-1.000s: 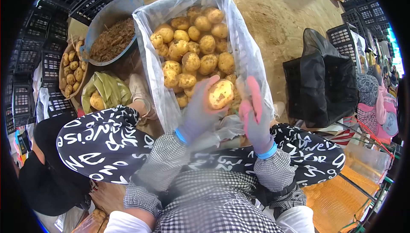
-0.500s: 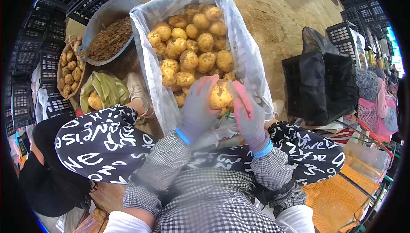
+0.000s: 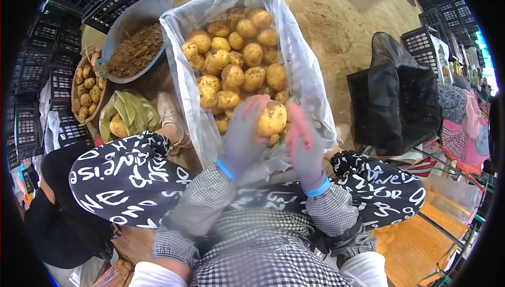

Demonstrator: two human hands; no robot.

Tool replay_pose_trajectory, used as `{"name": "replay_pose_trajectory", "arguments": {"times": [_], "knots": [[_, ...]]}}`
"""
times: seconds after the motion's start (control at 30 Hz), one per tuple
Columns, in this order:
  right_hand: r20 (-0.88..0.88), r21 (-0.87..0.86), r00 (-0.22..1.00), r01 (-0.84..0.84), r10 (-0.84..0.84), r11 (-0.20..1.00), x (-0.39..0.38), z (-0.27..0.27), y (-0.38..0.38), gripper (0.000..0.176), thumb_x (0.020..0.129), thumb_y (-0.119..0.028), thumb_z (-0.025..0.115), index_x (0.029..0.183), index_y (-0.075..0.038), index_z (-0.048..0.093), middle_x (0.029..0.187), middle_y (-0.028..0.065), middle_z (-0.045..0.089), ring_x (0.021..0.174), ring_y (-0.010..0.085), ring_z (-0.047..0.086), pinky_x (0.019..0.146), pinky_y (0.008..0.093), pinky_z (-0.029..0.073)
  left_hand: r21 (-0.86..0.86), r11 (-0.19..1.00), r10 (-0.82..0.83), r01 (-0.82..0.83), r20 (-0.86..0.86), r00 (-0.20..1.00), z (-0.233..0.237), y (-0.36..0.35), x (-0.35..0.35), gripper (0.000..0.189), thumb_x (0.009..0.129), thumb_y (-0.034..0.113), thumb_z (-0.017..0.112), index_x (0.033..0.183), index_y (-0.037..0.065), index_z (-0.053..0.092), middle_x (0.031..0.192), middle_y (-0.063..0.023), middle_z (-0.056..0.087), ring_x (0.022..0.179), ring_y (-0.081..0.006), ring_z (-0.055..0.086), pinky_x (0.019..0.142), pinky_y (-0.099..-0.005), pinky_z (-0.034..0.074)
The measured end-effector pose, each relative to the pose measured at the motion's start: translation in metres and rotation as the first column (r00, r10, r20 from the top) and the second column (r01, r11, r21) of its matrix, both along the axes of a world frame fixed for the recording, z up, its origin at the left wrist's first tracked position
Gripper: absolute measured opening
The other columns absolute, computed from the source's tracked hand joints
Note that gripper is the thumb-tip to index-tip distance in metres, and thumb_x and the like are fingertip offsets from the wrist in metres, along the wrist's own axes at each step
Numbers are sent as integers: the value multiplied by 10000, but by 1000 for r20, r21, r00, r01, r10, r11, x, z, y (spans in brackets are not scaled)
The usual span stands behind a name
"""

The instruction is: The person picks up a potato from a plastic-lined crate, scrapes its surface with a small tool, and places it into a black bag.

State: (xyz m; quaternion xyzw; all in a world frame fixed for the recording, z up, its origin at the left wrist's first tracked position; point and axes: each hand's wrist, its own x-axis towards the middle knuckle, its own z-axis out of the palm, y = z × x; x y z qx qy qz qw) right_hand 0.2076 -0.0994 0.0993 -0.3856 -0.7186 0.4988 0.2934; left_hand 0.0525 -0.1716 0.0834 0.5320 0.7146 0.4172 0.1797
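Note:
My left hand (image 3: 243, 137), in a grey glove with pink fingertips, is closed around the side of a large potato (image 3: 272, 118) with brown soil patches on its skin. Just right of that potato is my right hand (image 3: 304, 147), gloved the same way and smeared by motion, its pink fingertips close to the skin. Both hands are over the near end of a crate lined with white plastic sheet (image 3: 307, 76). Inside the liner lies a heap of yellow potatoes (image 3: 232, 75), several of them dirt-streaked.
A blue tub (image 3: 113, 39) of brown soil and debris stands left of the crate. Near it are a basket of potatoes (image 3: 84, 89) and a green sack (image 3: 134, 109). A black-lined crate (image 3: 394, 97) is at the right. Black crates (image 3: 37, 71) are stacked far left.
My right hand has shifted slightly down and left and is now blurred. The left hand keeps the potato in nearly the same place.

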Motion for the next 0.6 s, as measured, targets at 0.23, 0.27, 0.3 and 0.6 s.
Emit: {"name": "replay_pose_trajectory", "arguments": {"times": [0.23, 0.27, 0.3, 0.6], "knots": [[-172, -618, 984, -79, -36, 782, -7, 2, 10, 594, 978, -369, 618, 1408, 8, 462, 1196, 71, 603, 1080, 152, 581, 968, 299, 457, 161, 985, -71, 68, 15, 997, 10, 4, 9, 841, 619, -63, 692, 1415, 63, 452, 1379, -187, 478, 1269, -361, 493, 1087, -418, 399], [-169, -628, 985, -85, -29, 773, -7, 6, 12, 611, 972, -378, 623, 1410, 14, 455, 1218, 76, 592, 1104, 148, 567, 983, 297, 448, 164, 984, -74, 63, 60, 995, 12, 4, 10, 860, 626, -70, 693, 1435, 55, 426, 1379, -184, 479, 1276, -343, 498, 1090, -406, 399], [-165, -637, 986, -91, -20, 766, -6, 9, 17, 629, 967, -387, 629, 1411, 19, 449, 1241, 81, 581, 1129, 144, 553, 998, 296, 438, 127, 990, -106, 68, 329, 938, 12, 2, 11, 869, 657, -23, 733, 1453, 41, 389, 1402, -179, 458, 1301, -314, 474, 1103, -390, 381], [-196, -650, 979, -87, -56, 755, -10, 19, 23, 465, 942, -194, 660, 1332, 8, 508, 1228, 118, 585, 1008, 183, 629, 878, 309, 540, 48, 994, -92, 102, 870, 485, 15, 6, 8, 858, 761, 54, 792, 1476, 23, 318, 1397, -125, 449, 1288, -209, 468, 1079, -340, 402]]}}
